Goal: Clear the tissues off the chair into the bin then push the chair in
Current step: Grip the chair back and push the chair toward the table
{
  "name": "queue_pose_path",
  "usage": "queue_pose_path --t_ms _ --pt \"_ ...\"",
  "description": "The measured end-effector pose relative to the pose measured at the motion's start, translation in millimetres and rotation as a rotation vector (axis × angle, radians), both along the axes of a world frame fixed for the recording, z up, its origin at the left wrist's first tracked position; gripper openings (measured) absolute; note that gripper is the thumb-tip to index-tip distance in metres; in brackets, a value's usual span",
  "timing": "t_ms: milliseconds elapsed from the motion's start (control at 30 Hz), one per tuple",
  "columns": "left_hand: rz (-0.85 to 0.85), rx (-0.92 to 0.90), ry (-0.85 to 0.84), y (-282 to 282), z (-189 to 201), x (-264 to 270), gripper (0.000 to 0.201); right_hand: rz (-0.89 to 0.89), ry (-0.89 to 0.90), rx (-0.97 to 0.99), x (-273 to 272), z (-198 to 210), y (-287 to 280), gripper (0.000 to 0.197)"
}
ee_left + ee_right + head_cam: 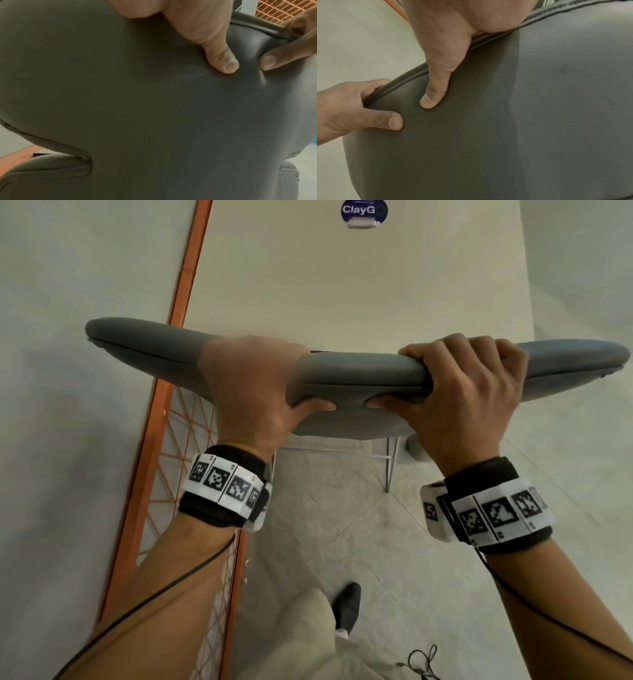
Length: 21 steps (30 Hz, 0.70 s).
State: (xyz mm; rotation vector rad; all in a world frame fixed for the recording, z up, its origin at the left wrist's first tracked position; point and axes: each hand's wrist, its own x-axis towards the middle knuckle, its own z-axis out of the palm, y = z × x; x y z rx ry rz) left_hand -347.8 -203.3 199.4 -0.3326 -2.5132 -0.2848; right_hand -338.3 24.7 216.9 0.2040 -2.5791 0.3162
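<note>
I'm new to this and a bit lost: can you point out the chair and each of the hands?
chair (359, 371), head view, top edge of the grey backrest.
left hand (250, 385), head view, back of the hand.
right hand (469, 385), head view, back of the hand.

Pale tiled floor (359, 529) carries grey chair (342, 378) on thin metal legs; black cable (423, 660) coiled near bottom edge.

Light is soft, even and rather dim, with faint shadows on the floor (342, 508). The head view bends straight lines toward its edges and smears slightly at the left. Both wrist views are murky, the chair (154, 121) soft-focused with a pale sheen near the thumbs.
</note>
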Motion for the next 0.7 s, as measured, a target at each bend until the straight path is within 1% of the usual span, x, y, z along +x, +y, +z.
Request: queue_pose_path --t_ms 167,267,467,533,633,700 --pt "-0.012 -0.003 0.036 4.6 -1.7 -17.1 0.071 0.005 0.025 0.005 -18.7 -0.5 6.8 0.06" --pt "-0.009 -0.006 0.034 3.9 -2.8 -17.7 0.071 0.015 0.051 0.002 -18.7 -2.3 7.2 0.06" --pt "-0.004 -0.011 0.015 5.8 -3.8 -9.0 0.07 0.026 0.041 0.03 -10.0 -5.7 9.2 0.06" --pt "0.007 -0.009 0.02 5.8 -3.7 -5.2 0.071 0.032 0.071 0.03 -7.8 -6.1 8.1 0.061" --pt "0.017 -0.021 -0.03 6.5 -0.6 3.3 0.071 0.065 0.087 0.032 -1.7 -3.1 7.3 0.061" --pt "0.027 -0.025 -0.08 6.6 2.0 7.7 0.07 0.076 0.058 0.038 0.4 -1.1 8.0 0.061"
